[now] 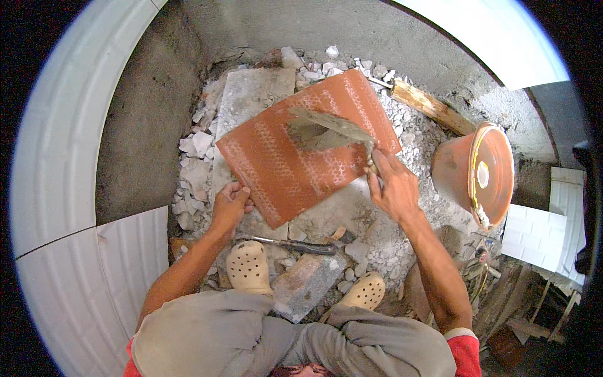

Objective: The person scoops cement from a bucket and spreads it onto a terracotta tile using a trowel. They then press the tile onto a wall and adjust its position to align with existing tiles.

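A square terracotta tile (pixel 282 176) with pale speckled bands lies at an angle over rubble and a grey slab (pixel 254 85). My left hand (pixel 230 204) is closed on the tile’s lower-left edge. My right hand (pixel 394 185) grips the handle of a trowel at the tile’s right side. The trowel’s grey, mortar-coated blade (pixel 320 129) is over the upper middle of the tile; whether it touches the surface I cannot tell. A dark-handled metal tool (pixel 314 248) lies below the tile, between the tile and my shoes.
An orange bucket (pixel 455 176) stands at the right, near a wooden-handled tool (pixel 430 107). White wall tiles (pixel 531 232) are at the right, more tiled wall (pixel 53 157) at the left. Rough cement walls (pixel 264 28) surround broken stone (pixel 195 147). My feet in beige clogs (pixel 248 267) are below.
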The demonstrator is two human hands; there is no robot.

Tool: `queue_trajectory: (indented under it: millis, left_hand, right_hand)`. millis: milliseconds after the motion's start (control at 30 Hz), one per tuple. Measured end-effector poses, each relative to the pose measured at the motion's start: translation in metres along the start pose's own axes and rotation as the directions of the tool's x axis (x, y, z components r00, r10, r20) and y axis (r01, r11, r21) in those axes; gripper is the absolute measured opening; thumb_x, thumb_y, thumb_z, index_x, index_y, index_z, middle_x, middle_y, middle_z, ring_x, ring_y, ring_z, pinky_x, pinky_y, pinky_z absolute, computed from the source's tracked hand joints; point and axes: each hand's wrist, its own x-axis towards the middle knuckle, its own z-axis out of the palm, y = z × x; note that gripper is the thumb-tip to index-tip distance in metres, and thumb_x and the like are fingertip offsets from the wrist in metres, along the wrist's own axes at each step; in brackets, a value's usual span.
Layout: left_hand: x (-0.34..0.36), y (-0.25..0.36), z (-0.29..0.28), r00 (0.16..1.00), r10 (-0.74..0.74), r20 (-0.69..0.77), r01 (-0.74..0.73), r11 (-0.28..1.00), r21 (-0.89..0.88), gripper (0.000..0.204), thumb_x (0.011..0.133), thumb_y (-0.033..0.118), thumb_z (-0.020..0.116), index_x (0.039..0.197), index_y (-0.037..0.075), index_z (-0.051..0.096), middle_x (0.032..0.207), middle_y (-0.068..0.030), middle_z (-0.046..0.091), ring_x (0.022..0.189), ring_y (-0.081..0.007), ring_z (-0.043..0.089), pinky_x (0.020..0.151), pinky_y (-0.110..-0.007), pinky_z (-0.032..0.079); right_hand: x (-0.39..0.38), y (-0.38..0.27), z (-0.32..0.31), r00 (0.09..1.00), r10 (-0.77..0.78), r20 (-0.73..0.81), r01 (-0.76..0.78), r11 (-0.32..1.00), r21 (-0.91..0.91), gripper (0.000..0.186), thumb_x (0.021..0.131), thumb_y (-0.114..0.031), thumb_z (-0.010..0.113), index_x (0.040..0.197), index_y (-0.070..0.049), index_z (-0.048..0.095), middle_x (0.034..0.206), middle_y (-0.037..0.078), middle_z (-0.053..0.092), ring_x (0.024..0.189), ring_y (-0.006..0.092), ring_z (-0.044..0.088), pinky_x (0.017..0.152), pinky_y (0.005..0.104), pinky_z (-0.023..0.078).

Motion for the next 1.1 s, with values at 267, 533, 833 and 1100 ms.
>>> queue_trajectory:
  millis: [267, 533, 833, 1100]
  left_hand:
    - [0.002, 0.006, 0.004, 0.997, -0.079, -0.013, 0.079, 0.997, 0.026, 0.041, 0.101, 0.041, 0.054, 0.114, 0.003, 0.061, 0.100, -0.0065, 0.066, 0.082, -0.0174, 0.063, 0.072, -0.032, 0.056]
    - [0.010, 0.006, 0.008, 0.993, -0.110, 0.049, 0.109, 0.994, 0.031, 0.053, 0.103, 0.049, 0.043, 0.122, 0.001, 0.057, 0.107, -0.0112, 0.067, 0.091, -0.0224, 0.067, 0.075, -0.036, 0.058]
    - [-0.019, 0.015, 0.030, 0.992, -0.078, 0.100, 0.094, 0.981, -0.167, 0.055, 0.105, 0.044, 0.036, 0.140, 0.002, 0.039, 0.129, -0.0175, 0.057, 0.108, -0.0300, 0.065, 0.083, -0.044, 0.058]
    - [-0.022, 0.004, 0.044, 0.997, 0.034, 0.063, -0.024, 0.989, -0.143, 0.052, 0.105, 0.043, 0.037, 0.142, 0.008, 0.037, 0.129, -0.0143, 0.057, 0.112, -0.0270, 0.061, 0.080, -0.040, 0.057]
  right_hand:
    - [0.006, -0.011, -0.012, 0.975, 0.211, 0.075, -0.217, 0.973, 0.077, 0.035, 0.091, -0.025, 0.062, 0.116, -0.001, 0.060, 0.098, 0.026, 0.066, 0.084, 0.0437, 0.066, 0.072, 0.0476, 0.052]
    - [-0.012, 0.004, -0.047, 0.970, 0.243, -0.018, -0.238, 0.959, 0.155, 0.027, 0.098, -0.025, 0.051, 0.097, 0.001, 0.056, 0.083, 0.028, 0.063, 0.079, 0.0484, 0.062, 0.069, 0.0537, 0.047]
    - [-0.067, -0.001, -0.040, 0.931, 0.239, 0.275, -0.231, 0.971, -0.062, 0.031, 0.100, -0.030, 0.049, 0.097, 0.001, 0.051, 0.084, 0.029, 0.064, 0.070, 0.0478, 0.064, 0.065, 0.0546, 0.052]
    - [-0.036, 0.023, -0.016, 0.909, 0.242, 0.340, -0.189, 0.965, -0.180, 0.033, 0.102, -0.031, 0.044, 0.098, 0.001, 0.052, 0.078, 0.029, 0.065, 0.072, 0.0466, 0.066, 0.065, 0.0547, 0.054]
